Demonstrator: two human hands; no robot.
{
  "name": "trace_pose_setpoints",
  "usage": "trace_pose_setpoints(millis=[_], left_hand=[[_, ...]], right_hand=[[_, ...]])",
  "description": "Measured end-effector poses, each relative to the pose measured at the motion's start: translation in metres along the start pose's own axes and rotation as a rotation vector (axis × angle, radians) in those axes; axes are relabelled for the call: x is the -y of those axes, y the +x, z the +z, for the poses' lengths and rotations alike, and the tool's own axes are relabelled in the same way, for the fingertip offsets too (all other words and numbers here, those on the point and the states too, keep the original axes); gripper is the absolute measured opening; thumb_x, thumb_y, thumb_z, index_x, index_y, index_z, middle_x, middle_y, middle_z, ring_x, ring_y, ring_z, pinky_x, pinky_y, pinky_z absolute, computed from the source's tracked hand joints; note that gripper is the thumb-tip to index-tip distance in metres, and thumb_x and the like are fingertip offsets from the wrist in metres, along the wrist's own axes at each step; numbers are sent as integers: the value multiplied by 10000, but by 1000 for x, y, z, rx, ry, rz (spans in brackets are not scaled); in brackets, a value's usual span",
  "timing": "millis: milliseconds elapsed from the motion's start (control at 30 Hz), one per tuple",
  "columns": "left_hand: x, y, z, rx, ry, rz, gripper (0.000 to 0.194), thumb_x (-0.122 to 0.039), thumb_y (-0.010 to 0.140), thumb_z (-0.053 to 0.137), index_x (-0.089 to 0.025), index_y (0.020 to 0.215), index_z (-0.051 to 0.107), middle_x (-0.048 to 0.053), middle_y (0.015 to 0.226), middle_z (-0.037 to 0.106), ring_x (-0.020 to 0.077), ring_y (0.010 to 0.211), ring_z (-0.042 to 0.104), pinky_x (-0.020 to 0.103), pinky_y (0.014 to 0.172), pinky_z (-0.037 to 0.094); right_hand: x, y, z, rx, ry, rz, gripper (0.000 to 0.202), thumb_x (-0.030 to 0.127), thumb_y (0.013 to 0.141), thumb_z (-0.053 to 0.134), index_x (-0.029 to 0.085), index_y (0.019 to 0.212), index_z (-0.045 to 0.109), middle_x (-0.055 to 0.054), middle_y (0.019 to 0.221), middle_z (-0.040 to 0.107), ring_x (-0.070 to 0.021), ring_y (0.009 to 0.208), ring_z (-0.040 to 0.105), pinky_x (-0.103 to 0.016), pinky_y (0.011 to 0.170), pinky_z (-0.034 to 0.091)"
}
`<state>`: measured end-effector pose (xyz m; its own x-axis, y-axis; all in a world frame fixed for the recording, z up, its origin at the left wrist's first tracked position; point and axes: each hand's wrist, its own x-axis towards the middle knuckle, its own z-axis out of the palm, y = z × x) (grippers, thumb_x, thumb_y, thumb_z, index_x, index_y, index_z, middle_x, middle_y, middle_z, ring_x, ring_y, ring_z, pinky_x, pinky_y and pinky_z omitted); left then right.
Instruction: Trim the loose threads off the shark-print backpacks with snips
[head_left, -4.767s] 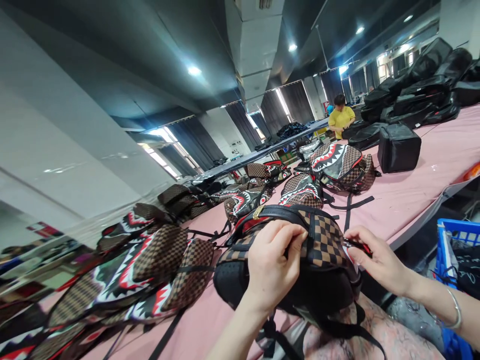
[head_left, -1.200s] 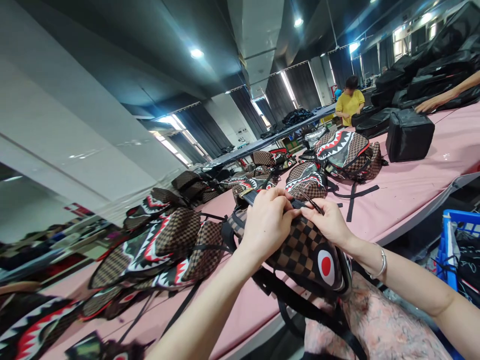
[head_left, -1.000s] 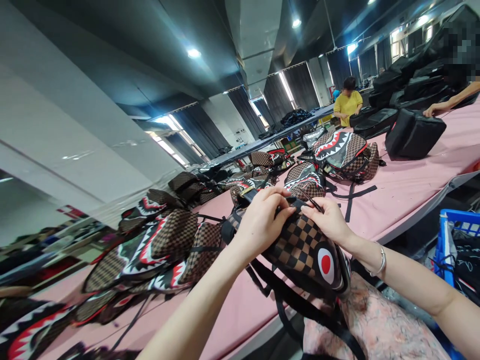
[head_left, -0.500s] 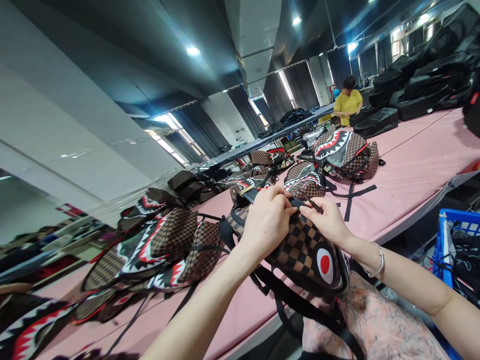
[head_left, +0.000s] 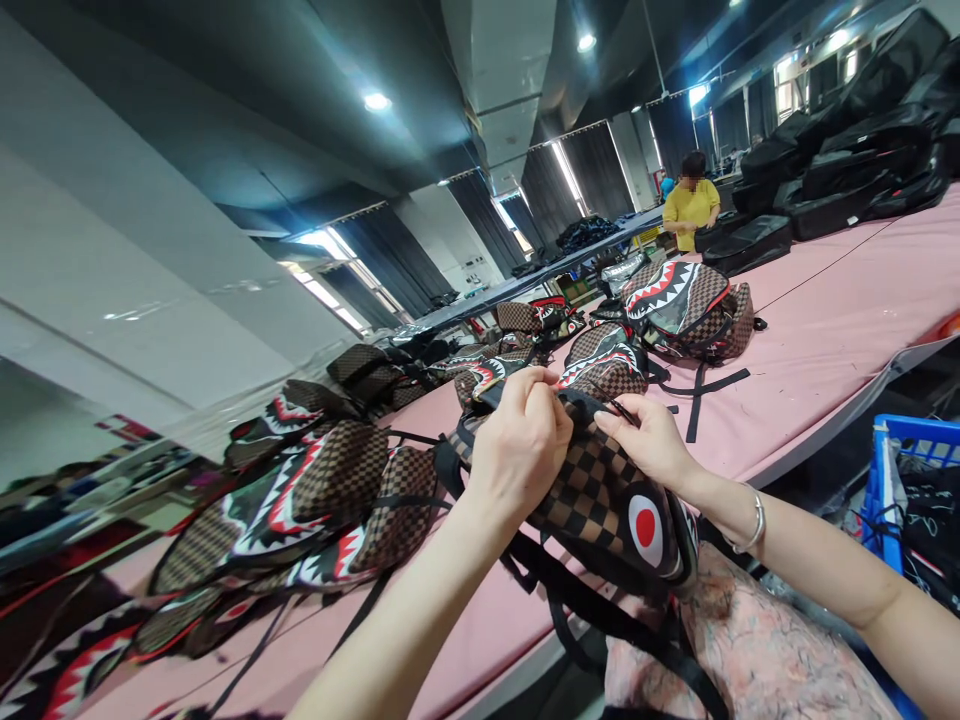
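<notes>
Brown-checked backpack [head_left: 592, 490], lower centre of the frame: my left hand [head_left: 523, 437] was curled closed at its top, any hold hidden; my right hand [head_left: 651, 440], nearly closed, gripped a slim dark tool [head_left: 624, 411].

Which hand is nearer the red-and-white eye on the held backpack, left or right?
Right. The right hand is just above the eye in the picture; the left hand is farther off, up and to its left.
</notes>
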<state>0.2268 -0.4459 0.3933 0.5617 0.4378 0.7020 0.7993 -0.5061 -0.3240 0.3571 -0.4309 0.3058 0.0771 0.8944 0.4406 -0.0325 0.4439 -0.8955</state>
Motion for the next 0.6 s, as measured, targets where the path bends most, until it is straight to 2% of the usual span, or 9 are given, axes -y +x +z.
trace_pose_setpoints(millis=[100,233,300,467,600], left_hand=[[4,1,-4,33,-156,-29,79,-165,815,445,-186,741,465,87,974,572,182,949,551,330,808,473],[9,3,-11,78,-375,-109,99,-182,814,472,-184,716,486,68,970,579,162,946,542,327,851,445],[10,3,-13,112,-442,-137,109,-189,812,477,-182,705,495,66,968,572,160,943,537,324,848,442],[8,4,-13,144,-492,-180,127,-204,811,471,-180,688,492,67,943,558,160,918,530,322,833,439],[6,4,-13,145,-497,-187,134,-207,811,463,-181,683,492,70,934,561,162,905,530,316,822,439]], right_hand=[[0,-1,-2,48,-14,-6,254,366,778,515,166,621,523,34,568,513,-97,541,452,-209,497,325],[4,-10,-11,0,-85,-63,221,386,802,508,188,900,527,13,748,586,-122,666,534,-229,602,396],[8,-15,-19,-17,-153,-116,225,379,830,474,201,965,501,10,783,589,-120,686,545,-231,626,405],[14,-18,-35,58,-263,-277,173,353,804,531,196,866,571,5,757,617,-109,636,550,-209,579,397],[15,-15,-37,93,-424,-390,175,354,802,541,198,839,611,-14,761,645,-121,629,554,-224,581,385]])
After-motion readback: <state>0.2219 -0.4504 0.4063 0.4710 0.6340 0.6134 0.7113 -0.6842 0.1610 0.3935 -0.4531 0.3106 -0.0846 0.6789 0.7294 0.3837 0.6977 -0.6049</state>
